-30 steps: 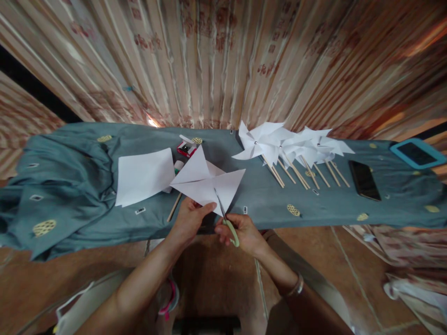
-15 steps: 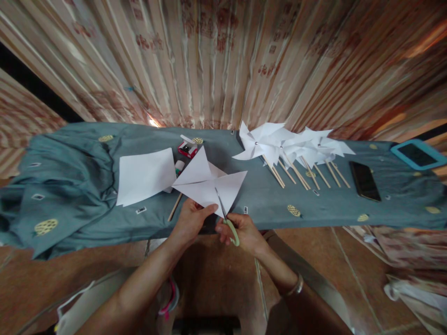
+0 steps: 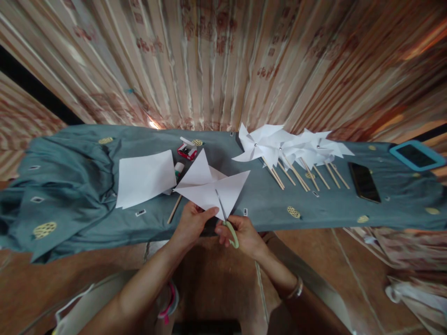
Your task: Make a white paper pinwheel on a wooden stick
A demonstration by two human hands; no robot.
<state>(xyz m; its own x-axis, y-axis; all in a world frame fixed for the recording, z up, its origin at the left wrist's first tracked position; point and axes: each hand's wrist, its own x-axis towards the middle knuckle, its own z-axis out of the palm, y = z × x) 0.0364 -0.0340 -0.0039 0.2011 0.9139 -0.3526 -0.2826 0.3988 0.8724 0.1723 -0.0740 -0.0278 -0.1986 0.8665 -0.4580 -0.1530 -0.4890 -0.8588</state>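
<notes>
Between my hands is a white sheet of paper [image 3: 199, 195] with slits cut inward from its corners, its flaps standing slightly apart. My left hand [image 3: 192, 223] pinches the near edge, thumb on top and fingers underneath. In my right hand [image 3: 240, 232] are scissors with light green handles [image 3: 232, 235]. Their blades lie along the paper's near corner, pointing toward its middle. Just left of the paper a wooden stick [image 3: 174, 209] lies on the cloth, and a glue stick [image 3: 179, 168] is partly hidden behind the paper.
A stack of white paper [image 3: 146, 179] lies to the left, with an open red box [image 3: 187, 151] behind. Several finished paper pinwheels [image 3: 265, 142] on sticks lie right of centre. Farther right are a black phone [image 3: 364, 182] and a blue-framed tablet [image 3: 415, 155]. Green cloth [image 3: 258, 195] covers the table.
The right-hand flap of the paper has shifted slightly outward, and the cut at the near corner looks a little wider. Both hands stay in nearly the same place.
</notes>
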